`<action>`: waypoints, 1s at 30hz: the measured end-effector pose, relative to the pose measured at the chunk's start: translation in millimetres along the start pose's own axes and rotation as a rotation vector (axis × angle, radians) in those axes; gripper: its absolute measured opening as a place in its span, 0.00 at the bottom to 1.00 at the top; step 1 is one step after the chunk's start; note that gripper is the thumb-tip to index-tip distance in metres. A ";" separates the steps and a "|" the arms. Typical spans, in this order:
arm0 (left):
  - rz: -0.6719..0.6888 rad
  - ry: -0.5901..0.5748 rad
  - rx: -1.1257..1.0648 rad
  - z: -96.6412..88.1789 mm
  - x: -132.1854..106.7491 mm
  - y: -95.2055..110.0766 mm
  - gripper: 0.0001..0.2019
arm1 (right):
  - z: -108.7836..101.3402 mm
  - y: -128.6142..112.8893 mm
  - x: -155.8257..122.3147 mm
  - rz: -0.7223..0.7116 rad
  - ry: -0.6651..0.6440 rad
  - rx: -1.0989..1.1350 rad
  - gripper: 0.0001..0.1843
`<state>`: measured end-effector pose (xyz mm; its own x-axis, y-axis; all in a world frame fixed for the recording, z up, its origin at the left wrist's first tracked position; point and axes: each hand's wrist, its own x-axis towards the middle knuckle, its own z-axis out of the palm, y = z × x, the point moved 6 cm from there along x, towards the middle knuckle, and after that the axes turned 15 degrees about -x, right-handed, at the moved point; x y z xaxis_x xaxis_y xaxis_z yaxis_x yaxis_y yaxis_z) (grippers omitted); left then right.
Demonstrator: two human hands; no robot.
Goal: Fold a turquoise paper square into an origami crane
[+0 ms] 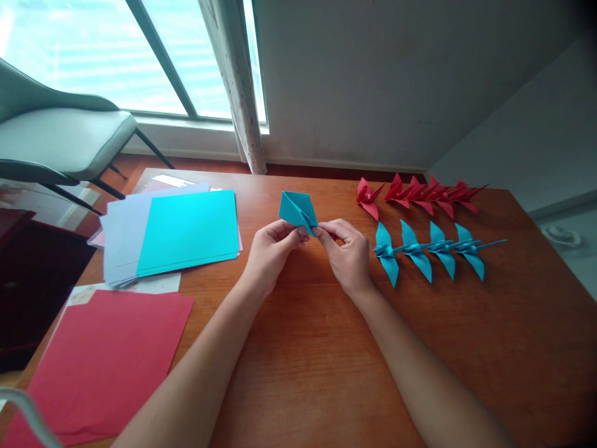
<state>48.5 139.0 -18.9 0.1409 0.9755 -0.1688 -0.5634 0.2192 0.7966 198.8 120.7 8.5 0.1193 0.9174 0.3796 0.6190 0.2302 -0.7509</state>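
A partly folded piece of blue origami paper [297,208] is held up over the middle of the wooden table. My left hand [275,249] pinches its lower edge from the left, thumb in front. From the right, my right hand [347,252] grips the lower right corner between thumb and fingers. The two thumbs almost meet there. To the right lies a row of blue paper cranes [422,250], wings spread. Behind them sits a row of red paper cranes [410,194].
Stacked blue sheets [191,233] lie on pale sheets [121,242] at the left. Red paper [107,361] covers the near left of the table [317,373]. Beyond stand a chair [60,137], a window [163,56] and a curtain [233,74].
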 end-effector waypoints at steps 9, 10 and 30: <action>-0.005 0.018 -0.001 1.5 -0.8 1.4 0.11 | -1.5 -1.8 0.2 -0.017 0.005 -0.031 0.07; -0.005 0.018 -0.001 1.4 -0.8 1.2 0.11 | -1.3 -2.0 0.2 -0.016 0.002 -0.019 0.07; -0.035 0.059 -0.116 -1.2 -0.5 2.1 0.10 | -0.9 -7.3 -1.4 -0.045 -0.004 -0.060 0.05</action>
<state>46.3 139.0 -17.9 0.1159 0.9657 -0.2324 -0.6498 0.2507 0.7176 194.8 117.4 14.0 0.0877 0.9079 0.4098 0.6688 0.2512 -0.6997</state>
